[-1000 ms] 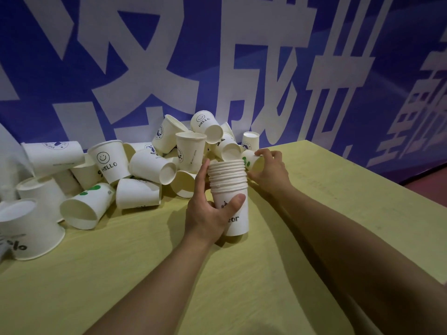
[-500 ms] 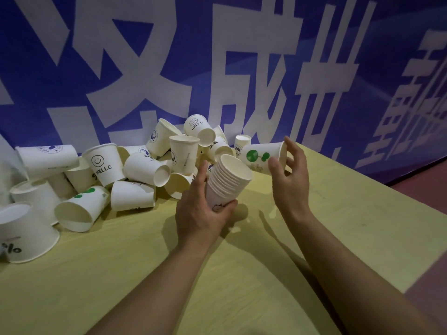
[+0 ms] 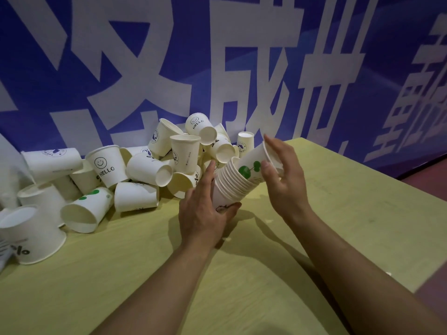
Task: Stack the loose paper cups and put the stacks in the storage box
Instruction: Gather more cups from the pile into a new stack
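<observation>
My left hand grips the bottom of a tilted stack of white paper cups, its mouth leaning to the right. My right hand holds a single white cup with a green print by its rim, and the cup's base sits partly inside the top of the stack. A heap of loose white paper cups lies on the table behind and to the left, some upright, some on their sides. No storage box is in view.
The yellow-green table runs to an edge on the right, with reddish floor beyond. A blue banner with large white characters stands right behind the cups. A large cup lies at the far left.
My right hand lifted a green-print cup from the heap and brought it left into the top of the stack. My left hand tilted the stack to the right.
</observation>
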{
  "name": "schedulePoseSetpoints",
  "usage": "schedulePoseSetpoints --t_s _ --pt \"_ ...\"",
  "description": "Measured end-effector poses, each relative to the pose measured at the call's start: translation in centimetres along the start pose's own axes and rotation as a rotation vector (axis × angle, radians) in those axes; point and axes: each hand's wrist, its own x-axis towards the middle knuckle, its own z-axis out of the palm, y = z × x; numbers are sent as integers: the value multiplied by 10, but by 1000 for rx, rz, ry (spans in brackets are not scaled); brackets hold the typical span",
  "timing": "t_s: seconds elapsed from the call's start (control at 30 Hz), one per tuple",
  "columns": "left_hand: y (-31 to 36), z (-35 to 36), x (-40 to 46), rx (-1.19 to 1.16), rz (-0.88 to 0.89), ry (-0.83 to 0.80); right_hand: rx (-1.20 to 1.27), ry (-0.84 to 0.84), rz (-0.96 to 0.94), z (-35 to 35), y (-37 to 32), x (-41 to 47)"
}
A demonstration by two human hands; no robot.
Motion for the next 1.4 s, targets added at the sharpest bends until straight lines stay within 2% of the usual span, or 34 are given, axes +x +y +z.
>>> schedulePoseSetpoints --t_s 0.23,0.5,0.57,0.63,0.73,0.83,0.97,1.17,1.4 --pt "4 -3 -3 -94 69 -79 -109 -224 41 10 0 -8" --pt "6 -6 -4 -109 97 -106 -30 -376 136 9 -10 -5" --pt "6 -6 -4 -128 80 -98 28 -361 142 8 -7 -1" --pt "4 -5 -2 -177 14 -52 46 -271 172 11 4 11" --pt "0 -5 2 -263 -84 7 -174 -136 245 23 39 46" --pt "-1 -5 4 -287 -122 -4 -514 -220 234 33 78 80" --pt "-4 -3 5 -291 -138 8 -721 -297 223 45 112 111" --pt "-4 -2 6 -332 -145 45 -806 -350 212 64 131 138" --pt "-6 1 6 -350 -80 69 -683 -143 194 61 138 132"
